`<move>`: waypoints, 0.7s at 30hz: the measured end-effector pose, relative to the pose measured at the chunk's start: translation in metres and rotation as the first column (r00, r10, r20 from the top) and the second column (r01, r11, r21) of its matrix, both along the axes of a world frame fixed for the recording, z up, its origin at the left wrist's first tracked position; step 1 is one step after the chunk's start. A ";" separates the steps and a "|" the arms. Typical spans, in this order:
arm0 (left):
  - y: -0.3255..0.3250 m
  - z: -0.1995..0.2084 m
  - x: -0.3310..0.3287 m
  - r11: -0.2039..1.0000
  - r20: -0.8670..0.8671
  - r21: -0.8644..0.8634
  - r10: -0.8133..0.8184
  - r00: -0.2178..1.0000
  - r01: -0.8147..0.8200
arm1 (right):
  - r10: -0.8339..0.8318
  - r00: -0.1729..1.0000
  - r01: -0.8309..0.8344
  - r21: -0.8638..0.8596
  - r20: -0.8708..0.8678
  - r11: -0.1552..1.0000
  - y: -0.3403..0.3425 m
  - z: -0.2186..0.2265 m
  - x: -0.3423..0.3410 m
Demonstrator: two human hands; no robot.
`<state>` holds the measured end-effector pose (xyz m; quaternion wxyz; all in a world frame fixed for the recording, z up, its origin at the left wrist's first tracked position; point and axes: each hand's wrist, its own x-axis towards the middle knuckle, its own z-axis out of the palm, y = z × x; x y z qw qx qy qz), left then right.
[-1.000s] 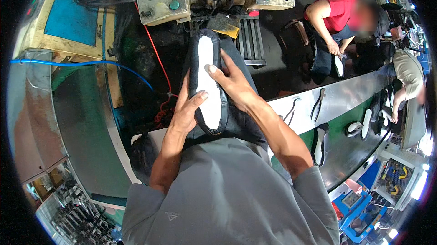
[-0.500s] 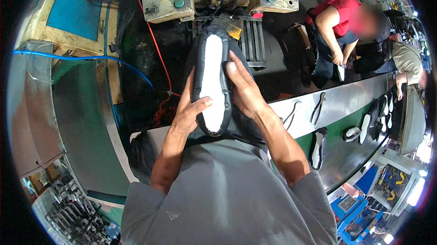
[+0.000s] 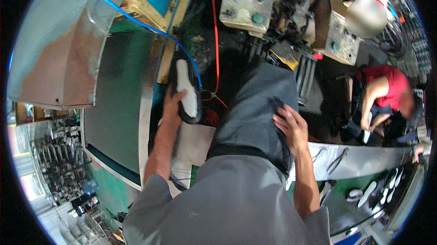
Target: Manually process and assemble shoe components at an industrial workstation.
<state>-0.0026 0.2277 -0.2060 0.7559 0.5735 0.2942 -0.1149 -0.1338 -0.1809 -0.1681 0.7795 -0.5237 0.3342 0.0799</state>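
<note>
A black shoe upper with a white insole board on its underside [image 3: 185, 85] is off to the left, sole side up. My left hand [image 3: 172, 108] grips it by its edge, with the thumb over the white board and the other fingers mostly hidden. The shoe hangs between the green belt [image 3: 119, 94] and my legs. On the right, my right hand [image 3: 292, 125] is at my dark trouser leg [image 3: 255, 108], fingers spread and holding nothing.
A blue hose [image 3: 129, 18] and a red hose [image 3: 215, 40] run near the shoe. Ahead stand machine control boxes [image 3: 248, 4]. To the right, pliers [image 3: 337, 159] lie on a metal ledge [image 3: 378, 156] beside several white insoles [image 3: 367, 195]. A co-worker in red [image 3: 387, 85] sits beyond.
The shoe has gone from in front of me to the left in my left hand. My right hand has let go of it and dropped to my leg. The view has turned left.
</note>
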 end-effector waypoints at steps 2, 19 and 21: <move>0.096 -0.048 0.044 0.919 0.377 0.361 0.011 0.926 -0.158 | -0.084 0.996 0.083 -0.016 -0.017 0.996 -0.021 -0.017 -0.021; -0.159 -0.145 0.080 0.568 0.267 0.668 -0.786 0.558 0.480 | -0.683 0.677 -0.111 -0.955 -0.275 0.274 -0.141 -0.130 -0.380; -0.193 -0.122 0.059 0.252 0.146 0.932 -0.920 0.364 0.261 | -0.762 0.529 -0.283 -0.924 -0.374 0.257 -0.152 -0.125 -0.477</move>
